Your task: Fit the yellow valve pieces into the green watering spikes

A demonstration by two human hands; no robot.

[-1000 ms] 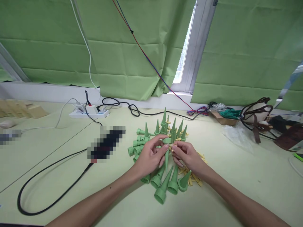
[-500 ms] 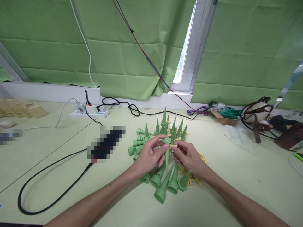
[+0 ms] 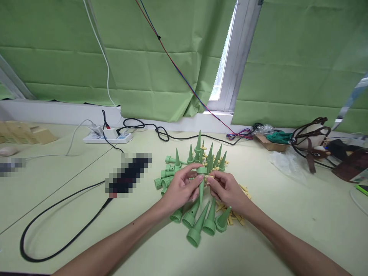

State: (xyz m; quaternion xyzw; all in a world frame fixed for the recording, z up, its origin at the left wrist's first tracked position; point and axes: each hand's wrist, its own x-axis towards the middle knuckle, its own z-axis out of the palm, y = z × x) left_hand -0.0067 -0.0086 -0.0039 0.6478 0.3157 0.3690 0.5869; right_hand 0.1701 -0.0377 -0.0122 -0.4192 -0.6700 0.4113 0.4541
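My left hand point(image 3: 184, 186) is closed around a green plastic watering spike point(image 3: 201, 191), its tip pointing down and its wide cap end up. Between the thumb and fingers of my right hand point(image 3: 225, 189) is a small yellow plug point(image 3: 209, 177), its inner end against the side of the spike just below the cap; I cannot tell how deep it sits. More green spikes point(image 3: 194, 232) lie on the table around and below my hands. Behind them, several green spikes point(image 3: 198, 142) stand point up, some with yellow pieces in their sides.
Loose yellow plugs point(image 3: 237, 218) lie beside and under my right forearm. To the left are a blurred dark object point(image 3: 129, 174) with a black cable and a white power strip point(image 3: 107, 136). A cardboard box point(image 3: 267, 142), clear plastic point(image 3: 287, 165) and a bag point(image 3: 313, 140) stand at the back right.
Almost nothing differs. Both hands keep their hold on the spike and the yellow plug, and the whole view has shifted very slightly to the left.
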